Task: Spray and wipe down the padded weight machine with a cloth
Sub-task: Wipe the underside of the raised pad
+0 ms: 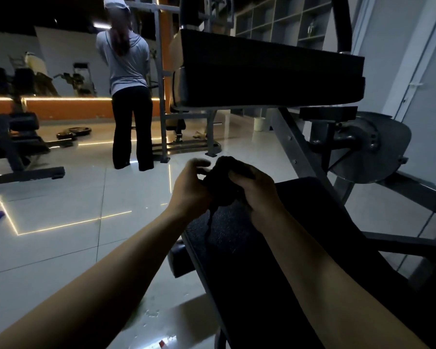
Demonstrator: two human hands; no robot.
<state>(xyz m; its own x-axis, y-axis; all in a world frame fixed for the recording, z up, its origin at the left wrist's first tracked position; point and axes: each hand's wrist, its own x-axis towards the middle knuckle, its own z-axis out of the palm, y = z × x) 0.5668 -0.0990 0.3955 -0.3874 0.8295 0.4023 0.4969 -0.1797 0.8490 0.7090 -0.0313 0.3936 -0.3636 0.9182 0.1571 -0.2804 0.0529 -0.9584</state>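
Observation:
A dark cloth point(222, 182) is bunched up between both my hands, above the black padded seat point(275, 260) of the weight machine. My left hand point(190, 190) pinches the cloth's left side and my right hand point(256, 195) grips its right side. A strip of cloth hangs down toward the seat. Higher up, the machine's thick black upper pad point(269, 71) stands on its grey metal frame point(300, 157). No spray bottle is in view.
A person point(129, 81) stands with their back to me on the glossy tiled floor point(61, 210). A bench point(13, 144) and weight plates point(73, 132) lie at the left. A grey cam disc point(373, 149) and wall are at the right.

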